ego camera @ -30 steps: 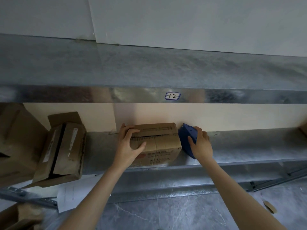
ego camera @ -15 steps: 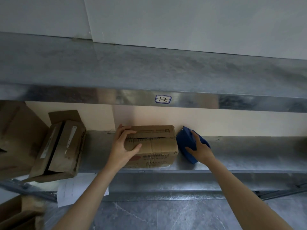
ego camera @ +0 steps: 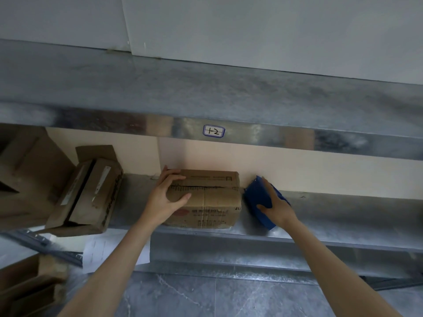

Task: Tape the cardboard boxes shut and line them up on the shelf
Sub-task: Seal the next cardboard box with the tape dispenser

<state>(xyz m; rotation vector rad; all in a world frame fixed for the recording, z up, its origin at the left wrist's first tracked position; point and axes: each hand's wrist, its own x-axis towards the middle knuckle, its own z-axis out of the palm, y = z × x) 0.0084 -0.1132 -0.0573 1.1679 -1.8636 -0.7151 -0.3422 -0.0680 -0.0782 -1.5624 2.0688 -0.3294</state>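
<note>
Cardboard box [ego camera: 207, 203] was clasped on the shelf [ego camera: 343, 215] by the left hand [ego camera: 163, 200], fingers curled over its corner; a blue tape dispenser [ego camera: 254, 195] beside it was gripped under the right hand [ego camera: 278, 209]

Metal shelf [ego camera: 343, 213], cream wall [ego camera: 297, 170] behind, grey tiled floor [ego camera: 251, 300].

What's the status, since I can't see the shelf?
Left hand grips left end of cardboard box. Right hand holds blue tape dispenser beside it. Box on shelf, top seam gapped. Nearby: open box left, apart.
</note>
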